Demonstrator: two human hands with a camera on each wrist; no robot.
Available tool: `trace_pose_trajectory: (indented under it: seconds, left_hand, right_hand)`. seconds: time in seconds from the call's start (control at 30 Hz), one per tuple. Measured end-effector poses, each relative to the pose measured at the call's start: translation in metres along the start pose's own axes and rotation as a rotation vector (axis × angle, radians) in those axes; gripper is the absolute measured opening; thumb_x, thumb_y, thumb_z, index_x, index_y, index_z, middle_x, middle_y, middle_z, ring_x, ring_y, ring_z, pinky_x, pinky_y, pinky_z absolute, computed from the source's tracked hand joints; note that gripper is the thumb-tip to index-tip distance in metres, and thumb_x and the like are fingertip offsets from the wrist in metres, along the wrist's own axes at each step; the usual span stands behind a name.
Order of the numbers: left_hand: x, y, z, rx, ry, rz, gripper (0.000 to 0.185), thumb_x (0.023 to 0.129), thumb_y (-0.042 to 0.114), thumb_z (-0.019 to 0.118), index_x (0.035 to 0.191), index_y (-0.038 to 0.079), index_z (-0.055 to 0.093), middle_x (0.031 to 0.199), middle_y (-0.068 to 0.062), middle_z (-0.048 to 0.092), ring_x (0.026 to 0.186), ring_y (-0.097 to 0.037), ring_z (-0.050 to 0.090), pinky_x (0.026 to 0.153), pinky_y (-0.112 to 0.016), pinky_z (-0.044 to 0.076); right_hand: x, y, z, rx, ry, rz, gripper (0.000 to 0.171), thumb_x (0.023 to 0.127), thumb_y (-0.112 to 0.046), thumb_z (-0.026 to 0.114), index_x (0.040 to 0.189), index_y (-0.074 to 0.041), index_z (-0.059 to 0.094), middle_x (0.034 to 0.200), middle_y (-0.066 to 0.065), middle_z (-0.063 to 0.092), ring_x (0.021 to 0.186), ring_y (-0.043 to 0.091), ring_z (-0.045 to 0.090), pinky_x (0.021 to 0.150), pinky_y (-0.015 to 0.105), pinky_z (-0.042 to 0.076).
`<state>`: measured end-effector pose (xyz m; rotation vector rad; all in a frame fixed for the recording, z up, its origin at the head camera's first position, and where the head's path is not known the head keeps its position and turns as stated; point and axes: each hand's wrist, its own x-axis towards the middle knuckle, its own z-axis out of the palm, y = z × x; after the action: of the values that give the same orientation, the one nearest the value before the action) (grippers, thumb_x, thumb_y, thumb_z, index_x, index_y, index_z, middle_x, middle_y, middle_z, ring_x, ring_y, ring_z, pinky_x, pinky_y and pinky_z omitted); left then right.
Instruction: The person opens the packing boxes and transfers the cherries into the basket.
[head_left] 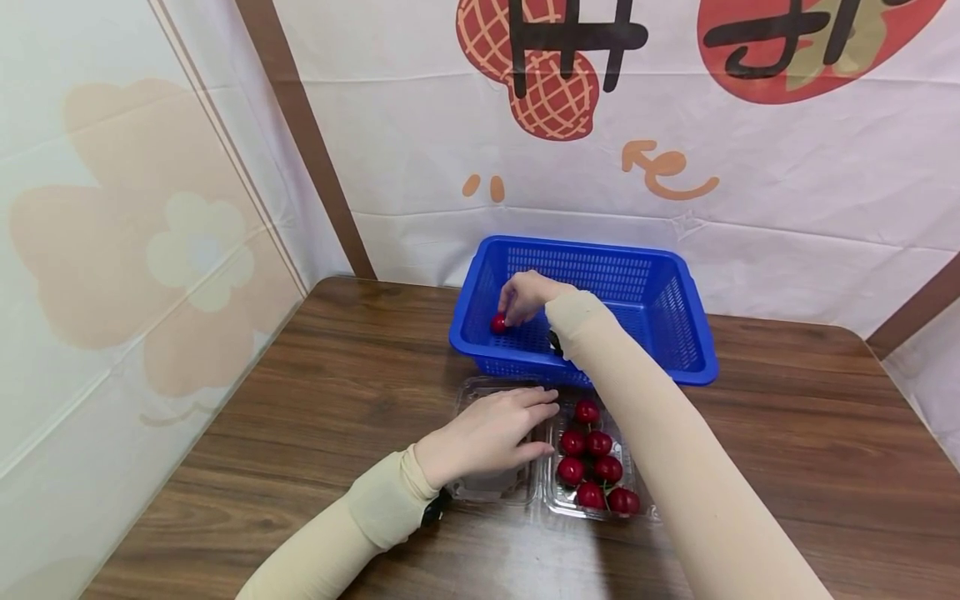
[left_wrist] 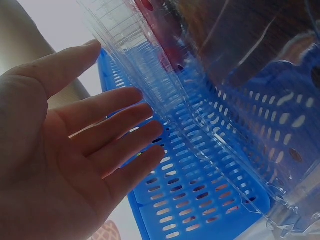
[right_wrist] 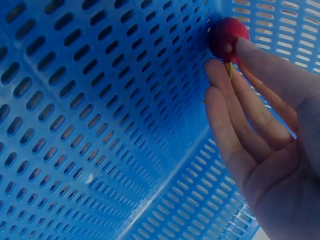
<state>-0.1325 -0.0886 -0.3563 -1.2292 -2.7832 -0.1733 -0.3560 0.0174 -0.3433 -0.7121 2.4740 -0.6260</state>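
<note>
Right hand: the right hand (head_left: 527, 297) reaches into the blue basket (head_left: 678, 333), fingertips pinching a red cherry (head_left: 498, 323) at the basket's left floor.
Left hand: the left hand (head_left: 491, 437) lies flat, fingers straight, on the open lid of the clear clamshell tray (head_left: 558, 500).
Remaining cherries: six cherries (head_left: 596, 467) sit in the tray's right half, just under the right forearm.
Risk: the forearm, drawn back low, could likely snag the light tray and spill fruit; the round cherry may roll.
</note>
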Motion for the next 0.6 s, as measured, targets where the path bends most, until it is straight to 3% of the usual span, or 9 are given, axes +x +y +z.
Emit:
trace_pose_trajectory:
  seconds: [0.6]
  left_hand:
    - [-0.0006, 0.0, -0.001, -0.008, -0.002, 0.008, 0.051, 0.09, 0.044, 0.06, 0.127, 0.009, 0.061, 0.139, -0.006, 0.053, 0.128, -0.02, 0.051, 0.106, -0.032, 0.042]
  right_hand:
    - [-0.0007, -0.002, 0.0014, -0.008, 0.021, -0.022, 0.021, 0.082, -0.003, 0.071, 0.102, -0.002, 0.068, 0.097, 0.011, 0.072, 0.086, 0.02, 0.069, 0.076, 0.029, 0.058]
